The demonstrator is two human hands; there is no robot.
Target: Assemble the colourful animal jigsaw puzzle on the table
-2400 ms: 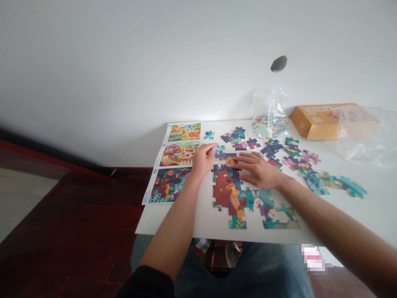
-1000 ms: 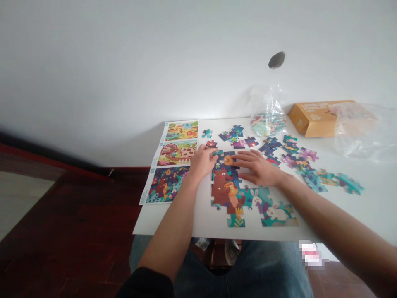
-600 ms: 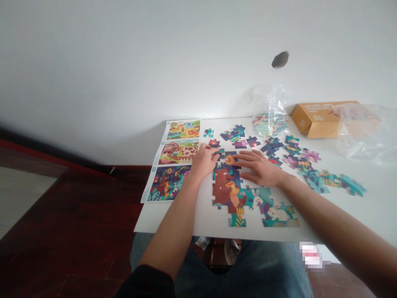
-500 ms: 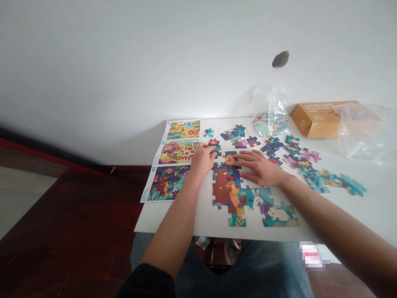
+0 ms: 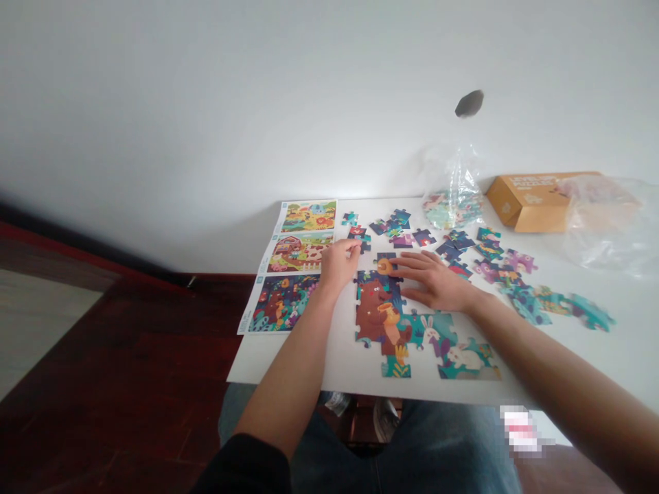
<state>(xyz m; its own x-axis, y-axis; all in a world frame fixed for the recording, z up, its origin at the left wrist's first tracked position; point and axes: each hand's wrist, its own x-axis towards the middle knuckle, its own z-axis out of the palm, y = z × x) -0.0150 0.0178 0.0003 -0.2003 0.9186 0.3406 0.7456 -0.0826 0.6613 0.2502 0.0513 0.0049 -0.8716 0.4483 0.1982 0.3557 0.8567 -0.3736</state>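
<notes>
My left hand (image 5: 340,265) is closed, thumb and fingertips drawn together beside a pair of puzzle pieces (image 5: 359,234), one showing a red creature. Whether anything sits in that pinch is hidden. Flat and spread, my right hand (image 5: 431,276) rests with its fingertips at the edge of a lantern puzzle piece (image 5: 386,265). Just below that piece lies the joined bear section (image 5: 371,309), which connects to rabbit pieces (image 5: 430,331) toward the lower right. A picture sheet (image 5: 262,281) with three printed scenes lies left of my left hand, partly covered by it.
Loose puzzle pieces (image 5: 456,241) lie scattered beyond and right of my right hand, some overlapping. A clear bag of pieces (image 5: 453,206) stands near the wall. Behind right are an orange box (image 5: 530,206) and a crumpled plastic bag (image 5: 602,233). The white table's front edge (image 5: 360,391) is near my legs.
My left thumb and fingertips have come closer together beside the red-creature piece. My right hand stays nearly in place. The whole view has shifted slightly.
</notes>
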